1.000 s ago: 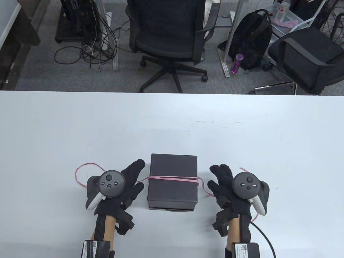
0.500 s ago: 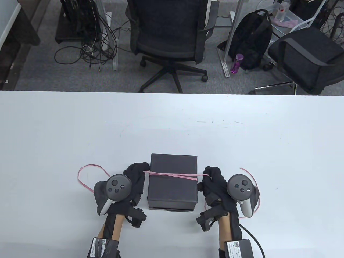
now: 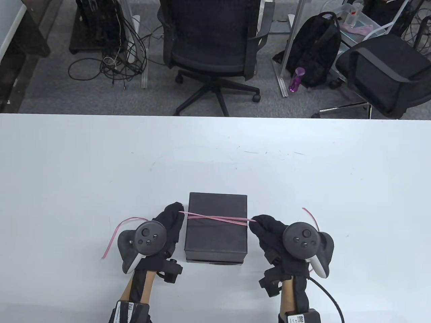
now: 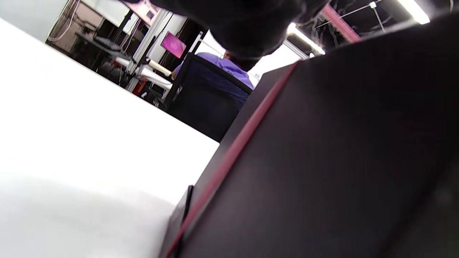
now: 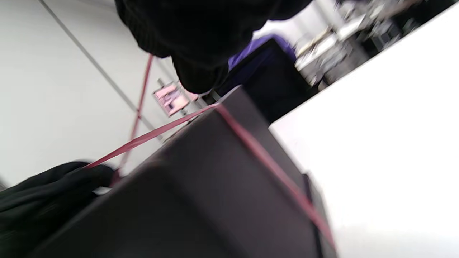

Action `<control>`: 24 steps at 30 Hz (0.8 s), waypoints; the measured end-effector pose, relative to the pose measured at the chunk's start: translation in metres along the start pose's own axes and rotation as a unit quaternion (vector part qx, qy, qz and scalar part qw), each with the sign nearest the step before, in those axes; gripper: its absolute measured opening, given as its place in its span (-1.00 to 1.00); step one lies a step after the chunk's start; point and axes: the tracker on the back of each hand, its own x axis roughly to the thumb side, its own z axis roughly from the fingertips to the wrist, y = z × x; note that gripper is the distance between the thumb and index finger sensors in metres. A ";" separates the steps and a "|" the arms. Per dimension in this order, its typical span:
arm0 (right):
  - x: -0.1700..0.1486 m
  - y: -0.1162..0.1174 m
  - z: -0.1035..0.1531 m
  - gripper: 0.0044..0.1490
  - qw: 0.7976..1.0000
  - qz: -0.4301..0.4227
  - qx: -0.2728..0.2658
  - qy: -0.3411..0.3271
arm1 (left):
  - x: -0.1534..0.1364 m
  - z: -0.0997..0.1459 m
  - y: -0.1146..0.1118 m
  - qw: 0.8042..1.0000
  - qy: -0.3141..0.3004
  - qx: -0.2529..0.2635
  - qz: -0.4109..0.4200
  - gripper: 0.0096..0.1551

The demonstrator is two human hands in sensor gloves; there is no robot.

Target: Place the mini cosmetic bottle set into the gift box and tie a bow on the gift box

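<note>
A: What is lying at the lower centre of the table view?

B: The closed black gift box (image 3: 217,228) is sitting on the white table (image 3: 215,158), with the thin pink ribbon (image 3: 219,219) crossing over its lid from the left edge to the right edge. The two strands are meeting in a shallow cross on the lid.

A: How is the left hand (image 3: 165,228) standing?

B: It is lying just beside the box's left wall, its fingers curled together and pinching the ribbon at the box's upper left edge. A loose ribbon tail is trailing out to the left of the tracker (image 3: 148,237) and down toward the lower left of the frame. In the left wrist view the ribbon (image 4: 229,157) is running as a diagonal line down the dark side of the box (image 4: 322,161).

A: And the right hand (image 3: 272,235)?

B: It is sitting against the box's right wall, fingers closed on the ribbon where it is leaving the lid's right edge. A short tail is arching above the right tracker (image 3: 303,237). In the right wrist view, which is blurred, the ribbon (image 5: 265,157) is passing over the box's (image 5: 200,200) corner and stretching to the lower left of the frame, toward the other glove.

A: Is the bottle set showing?

B: The lid is covering the box, so its contents are hidden. Two office chairs (image 3: 215,43) and a black backpack (image 3: 315,47) are standing on the floor beyond the table's far edge.
</note>
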 end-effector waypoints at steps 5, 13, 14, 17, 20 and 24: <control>0.022 0.010 0.001 -0.49 0.990 -0.023 0.117 -0.075 | 0.025 -0.024 0.021 0.999 -0.011 -0.029 -0.028 -0.52; 0.023 0.034 -0.008 -0.48 0.975 -0.063 0.191 -0.099 | 0.072 -0.079 0.016 0.992 -0.011 -0.120 -0.033 -0.53; 0.023 0.035 -0.008 -0.48 0.973 -0.069 0.194 -0.102 | 0.074 -0.087 0.010 0.990 -0.011 -0.134 -0.049 -0.54; 0.023 0.035 -0.008 -0.47 0.971 -0.078 0.199 -0.110 | 0.076 -0.100 -0.005 0.980 0.010 -0.189 -0.063 -0.53; 0.021 0.034 -0.008 -0.47 0.973 -0.072 0.192 -0.105 | 0.072 -0.106 -0.014 0.970 0.026 -0.226 -0.088 -0.53; 0.008 0.026 -0.010 -0.47 0.982 -0.075 0.160 -0.067 | 0.054 -0.099 -0.004 0.978 0.040 -0.184 -0.089 -0.53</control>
